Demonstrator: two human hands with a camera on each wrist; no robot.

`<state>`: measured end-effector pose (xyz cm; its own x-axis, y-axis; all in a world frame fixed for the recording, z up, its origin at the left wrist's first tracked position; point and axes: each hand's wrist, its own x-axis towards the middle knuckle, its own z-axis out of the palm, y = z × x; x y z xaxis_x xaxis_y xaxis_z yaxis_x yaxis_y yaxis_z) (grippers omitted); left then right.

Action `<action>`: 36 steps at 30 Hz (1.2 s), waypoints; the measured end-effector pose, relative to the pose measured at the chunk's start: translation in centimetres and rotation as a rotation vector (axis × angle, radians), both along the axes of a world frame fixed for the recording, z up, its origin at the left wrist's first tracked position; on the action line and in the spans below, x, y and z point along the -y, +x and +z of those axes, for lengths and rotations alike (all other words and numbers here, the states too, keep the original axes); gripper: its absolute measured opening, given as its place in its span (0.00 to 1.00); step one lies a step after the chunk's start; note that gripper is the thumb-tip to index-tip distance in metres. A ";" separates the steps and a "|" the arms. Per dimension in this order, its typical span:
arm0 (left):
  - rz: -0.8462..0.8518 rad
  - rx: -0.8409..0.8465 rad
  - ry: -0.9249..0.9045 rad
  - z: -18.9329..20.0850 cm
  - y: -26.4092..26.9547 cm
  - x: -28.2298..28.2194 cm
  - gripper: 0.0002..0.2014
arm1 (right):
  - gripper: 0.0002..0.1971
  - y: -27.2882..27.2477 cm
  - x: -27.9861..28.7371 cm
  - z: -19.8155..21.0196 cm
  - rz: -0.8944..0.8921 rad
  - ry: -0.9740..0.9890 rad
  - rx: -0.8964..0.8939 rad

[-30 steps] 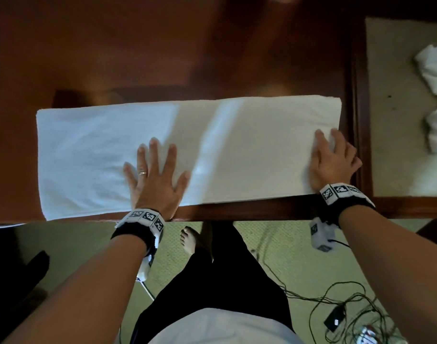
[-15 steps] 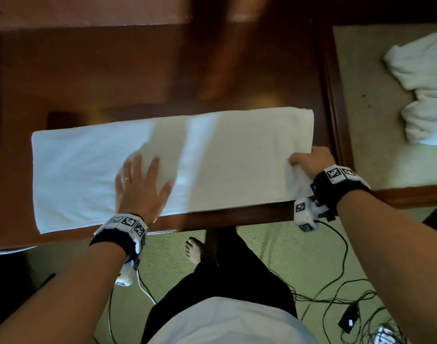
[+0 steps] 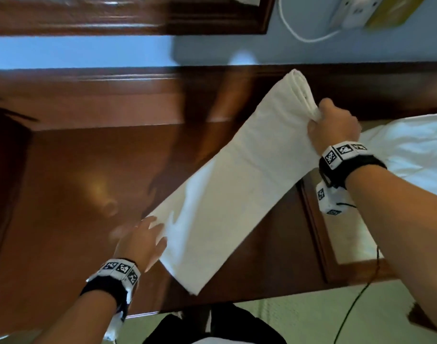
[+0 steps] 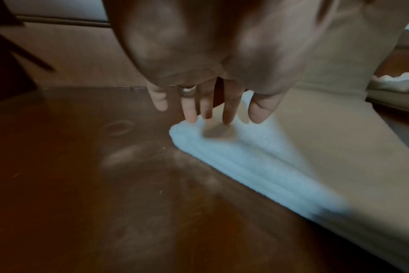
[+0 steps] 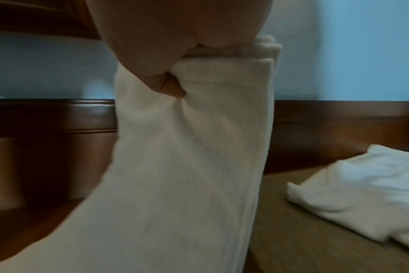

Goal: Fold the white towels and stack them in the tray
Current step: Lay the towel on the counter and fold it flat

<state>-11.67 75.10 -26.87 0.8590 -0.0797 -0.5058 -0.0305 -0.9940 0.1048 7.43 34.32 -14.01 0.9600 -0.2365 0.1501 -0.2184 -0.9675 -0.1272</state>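
Observation:
A long white towel [image 3: 232, 189], folded lengthwise, slants from the brown table [image 3: 76, 182] up to the right. My right hand [image 3: 334, 127] grips its raised right end in a fist; the right wrist view shows the bunched layers of towel [image 5: 187, 166] under that hand [image 5: 171, 55]. My left hand [image 3: 148, 232] is open. Its straight fingertips [image 4: 228, 118] press the towel's [image 4: 257, 157] low left end onto the table. The wood-rimmed tray [image 3: 311, 219] lies to the right, under my right forearm.
Loose white towels [image 3: 411, 150] lie crumpled in the tray, also in the right wrist view [image 5: 362, 184]. A white cable [image 3: 299, 33] and a power strip [image 3: 349, 13] hang on the blue wall. A dark cable [image 3: 356, 306] runs over the floor below the table's front edge.
My right hand has closed on the towel's right end and lifted it off the table. The towel now slants instead of lying flat. My left fingers now sit at its left end.

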 end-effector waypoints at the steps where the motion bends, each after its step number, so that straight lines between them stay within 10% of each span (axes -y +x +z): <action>1: 0.004 -0.034 -0.012 0.5 0.4 0.4 0.31 | 0.07 -0.4 -0.7 0.2 0.039 -0.004 0.014; 9: 0.228 0.092 -0.195 2.2 3.3 -1.6 0.12 | 0.16 -10.2 -11.4 -6.0 0.603 0.059 0.150; 14: 0.174 0.186 -0.301 1.4 3.2 -5.0 0.11 | 0.16 -20.2 -19.7 -13.0 0.738 0.037 -0.117; 22: -0.731 0.229 -0.032 -0.3 3.2 -1.1 0.25 | 0.28 -25.7 -17.9 -16.5 0.654 -0.126 -0.331; 26: -0.836 0.231 0.040 -1.7 4.7 2.5 0.28 | 0.22 -24.9 -13.1 -17.4 0.496 -0.117 -0.295; 32: -0.811 0.436 -0.200 -0.7 5.1 5.2 0.06 | 0.13 -26.6 -10.1 -16.0 0.188 -0.037 -0.083; 36: -0.896 0.485 -0.322 -1.4 3.4 1.6 0.08 | 0.12 -29.7 -11.5 -16.3 0.277 0.033 -0.049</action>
<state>-8.25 73.53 -28.27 0.5242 -0.8510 0.0316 -0.8454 -0.5156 0.1393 -22.26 45.81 -30.36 0.9946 0.0320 0.0983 0.0471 -0.9867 -0.1553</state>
